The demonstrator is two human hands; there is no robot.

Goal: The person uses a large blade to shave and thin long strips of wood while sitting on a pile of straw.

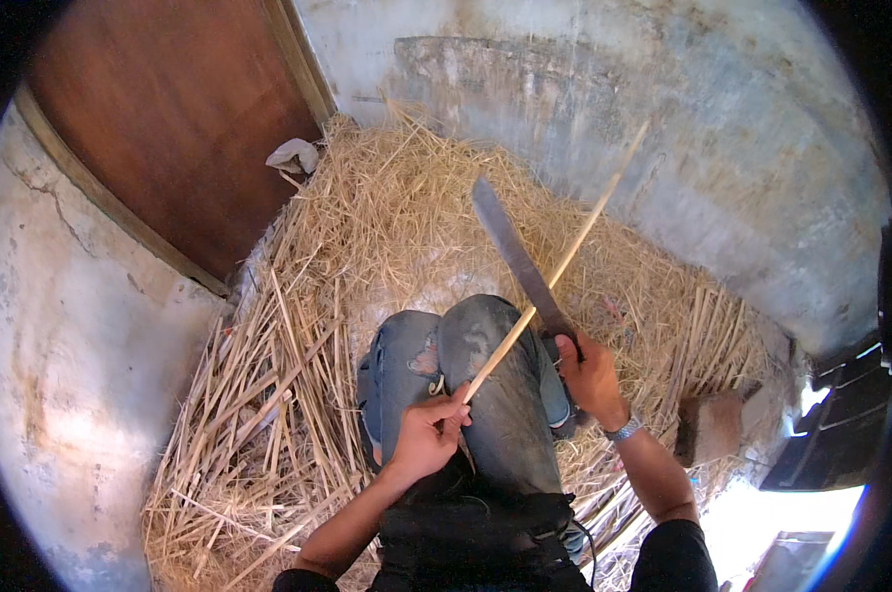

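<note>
My left hand (433, 430) is closed round the near end of a long, thin, pale strip (570, 249) that looks like split bamboo. The strip slants up and away to the right, over my knees toward the wall. In my right hand (590, 373) is a machete (513, 247) with a broad dark blade, its tip pointing up and to the left. Its blade crosses the strip just beyond my right knee; whether the two touch I cannot tell. My fingers hide most of the machete's handle.
Pale shavings (407, 197) cover the floor round my legs. Many split strips (278, 395) lie piled at left, more (712, 331) at right. A brick-like block (709, 428) stands at right. Plastered walls (584, 89) and a brown door (180, 118) enclose the corner, with a pale crumpled bag (294, 156) beside the door.
</note>
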